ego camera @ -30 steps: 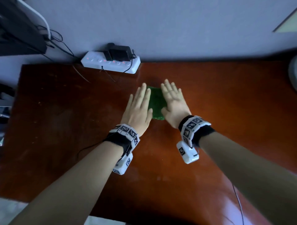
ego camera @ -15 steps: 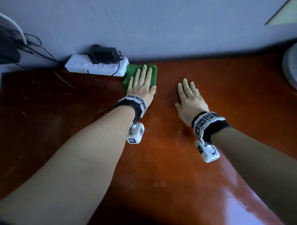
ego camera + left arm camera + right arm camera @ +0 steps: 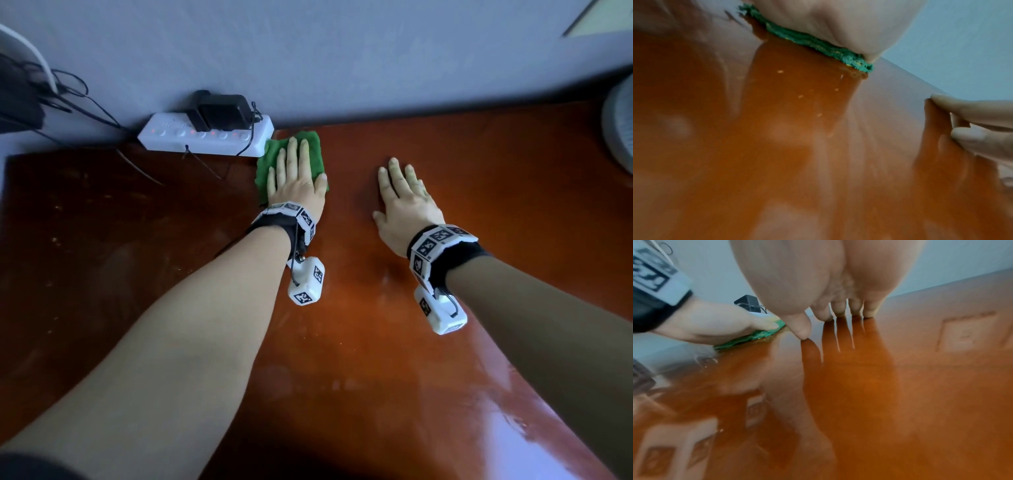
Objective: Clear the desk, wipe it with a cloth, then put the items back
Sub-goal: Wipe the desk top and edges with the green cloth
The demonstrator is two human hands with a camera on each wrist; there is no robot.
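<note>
A green cloth (image 3: pixel 274 154) lies on the glossy reddish-brown desk (image 3: pixel 342 342) near the back wall, right beside the power strip. My left hand (image 3: pixel 294 171) presses flat on it with straight fingers; the cloth's edge (image 3: pixel 818 43) shows under the palm in the left wrist view and also as the cloth (image 3: pixel 748 337) in the right wrist view. My right hand (image 3: pixel 404 195) rests flat on the bare desk to the right of the cloth, fingers spread, holding nothing; its fingertips (image 3: pixel 838 313) touch the wood.
A white power strip (image 3: pixel 205 137) with a black adapter (image 3: pixel 222 109) and cables sits against the wall at the back left. Dark gear and wires (image 3: pixel 20 96) hang at the far left. A pale round object (image 3: pixel 620 126) stands at the right edge.
A second ago both hands lay on the cloth mid-desk. The left hand has since pushed the cloth back to the wall beside the power strip, and the right hand came off onto bare wood.
</note>
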